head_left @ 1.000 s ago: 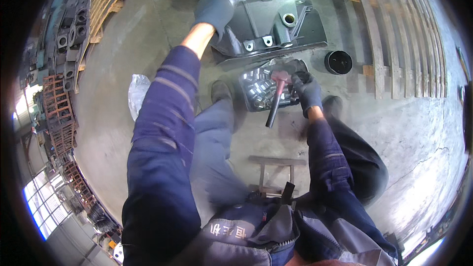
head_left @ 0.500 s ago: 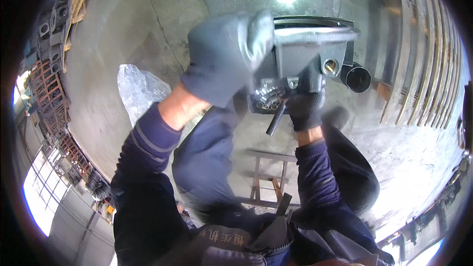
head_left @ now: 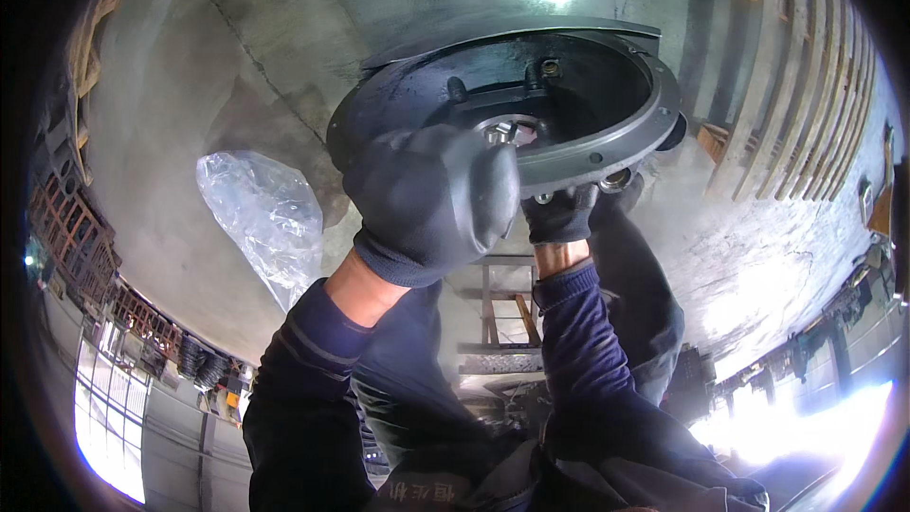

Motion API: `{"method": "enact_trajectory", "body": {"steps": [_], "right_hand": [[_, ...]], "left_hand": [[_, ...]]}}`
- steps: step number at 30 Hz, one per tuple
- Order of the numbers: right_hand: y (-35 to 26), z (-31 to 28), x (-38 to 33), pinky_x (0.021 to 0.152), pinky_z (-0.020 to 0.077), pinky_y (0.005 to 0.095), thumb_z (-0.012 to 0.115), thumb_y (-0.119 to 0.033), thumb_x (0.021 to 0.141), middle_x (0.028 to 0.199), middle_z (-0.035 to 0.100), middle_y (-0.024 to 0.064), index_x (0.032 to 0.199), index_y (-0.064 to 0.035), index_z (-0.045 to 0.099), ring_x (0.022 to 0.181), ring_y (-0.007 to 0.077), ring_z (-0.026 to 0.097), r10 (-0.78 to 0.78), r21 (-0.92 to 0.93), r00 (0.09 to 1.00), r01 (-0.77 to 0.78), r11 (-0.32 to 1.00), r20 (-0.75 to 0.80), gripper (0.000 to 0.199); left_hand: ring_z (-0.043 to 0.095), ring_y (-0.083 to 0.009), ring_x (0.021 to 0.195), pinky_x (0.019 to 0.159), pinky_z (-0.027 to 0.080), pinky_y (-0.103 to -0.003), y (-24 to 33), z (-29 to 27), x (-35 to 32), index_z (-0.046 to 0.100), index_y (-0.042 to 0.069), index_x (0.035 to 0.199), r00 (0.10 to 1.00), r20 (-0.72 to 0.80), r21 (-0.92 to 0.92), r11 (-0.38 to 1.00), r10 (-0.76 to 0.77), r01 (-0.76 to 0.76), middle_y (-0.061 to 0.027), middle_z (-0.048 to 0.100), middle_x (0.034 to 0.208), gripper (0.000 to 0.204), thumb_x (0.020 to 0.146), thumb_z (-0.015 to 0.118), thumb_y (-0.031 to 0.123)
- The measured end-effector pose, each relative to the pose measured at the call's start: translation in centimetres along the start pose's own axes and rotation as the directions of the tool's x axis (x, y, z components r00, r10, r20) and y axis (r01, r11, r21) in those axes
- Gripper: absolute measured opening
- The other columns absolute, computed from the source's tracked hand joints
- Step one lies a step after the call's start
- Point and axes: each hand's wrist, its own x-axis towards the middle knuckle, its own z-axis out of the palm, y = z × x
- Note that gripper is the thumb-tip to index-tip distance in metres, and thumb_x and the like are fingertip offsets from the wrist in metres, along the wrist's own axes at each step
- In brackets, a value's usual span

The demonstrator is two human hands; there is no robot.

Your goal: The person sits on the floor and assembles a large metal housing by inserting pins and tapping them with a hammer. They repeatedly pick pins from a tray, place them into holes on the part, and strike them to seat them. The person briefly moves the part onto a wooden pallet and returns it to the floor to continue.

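**Gloved hands steady a heavy round casting**

A worker in dark blue sleeves holds a dark grey, dish-shaped round metal housing point(head_left: 531, 100) just ahead, its open face tilted towards the camera. The left hand point(head_left: 431, 199), in a grey knit glove, is nearer and lies closed over the near rim, close to the shiny central hub point(head_left: 502, 133). The right hand point(head_left: 564, 213), in a darker glove, grips the lower rim edge from beneath, just right of the left. Beyond, a crumpled clear plastic bag point(head_left: 261, 218) lies on the grey concrete floor point(head_left: 190, 85); wooden slats point(head_left: 806, 114) stand farther right.
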Motion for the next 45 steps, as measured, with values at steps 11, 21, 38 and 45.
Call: {"method": "enact_trajectory", "body": {"steps": [11, 21, 38, 45], "right_hand": [[-1.5, 10.8, -5.3, 0.105, 0.0476, 0.042, 0.068, -0.026, 0.094, 0.128, 0.066, 0.0081, 0.137, -0.0151, 0.059, 0.124, 0.0242, 0.059, -0.282, -0.319, 0.94, 0.211, 0.924, -0.194, 0.045], [-10.3, 11.3, -29.0, 0.078, 0.0534, 0.0304, 0.062, 0.002, 0.088, 0.104, 0.07, 0.0054, 0.122, -0.0062, 0.065, 0.093, 0.0177, 0.067, -0.272, -0.037, 0.95, 0.269, 0.962, -0.152, 0.036], [-40.2, 12.2, -38.6, 0.088, 0.0552, 0.0313, 0.051, -0.04, 0.106, 0.119, 0.068, 0.0014, 0.128, -0.0144, 0.066, 0.1, 0.0129, 0.065, -0.659, -0.147, 0.751, 0.657, 0.739, 0.044, 0.037], [-56.2, 24.1, -38.6, 0.1, 0.0504, 0.0303, 0.043, -0.039, 0.11, 0.13, 0.066, 0.0038, 0.137, -0.0099, 0.063, 0.115, 0.0133, 0.062, -0.697, -0.214, 0.706, 0.705, 0.676, 0.124, 0.044]], "left_hand": [[0.067, -0.0418, 0.091, 0.078, 0.053, -0.05, 6.6, -4.2, 5.9, 0.072, 0.001, 0.096, 0.997, 0.004, 0.009, 0.997, -0.083, 0.083, -0.0221, 0.072, 0.096, 0.022, 0.099, 0.057, 0.017], [0.07, -0.0403, 0.075, 0.069, 0.055, -0.046, 31.5, -17.0, 4.6, 0.077, 0.006, 0.096, 0.89, 0.372, -0.049, 0.952, -0.265, 0.304, -0.0183, 0.073, 0.08, 0.035, 0.093, 0.073, 0.04], [0.073, -0.0296, 0.072, 0.065, 0.054, -0.042, 61.6, -2.3, 17.3, 0.075, 0.006, 0.093, 0.776, 0.581, 0.003, 0.954, -0.246, 0.3, -0.0184, 0.073, 0.078, 0.025, 0.09, 0.077, 0.031], [0.072, -0.032, 0.071, 0.068, 0.055, -0.044, 64.7, 6.7, 30.3, 0.074, 0.005, 0.091, 0.772, 0.562, -0.15, 0.881, -0.297, 0.448, -0.0175, 0.073, 0.075, 0.033, 0.09, 0.076, 0.037]]}}
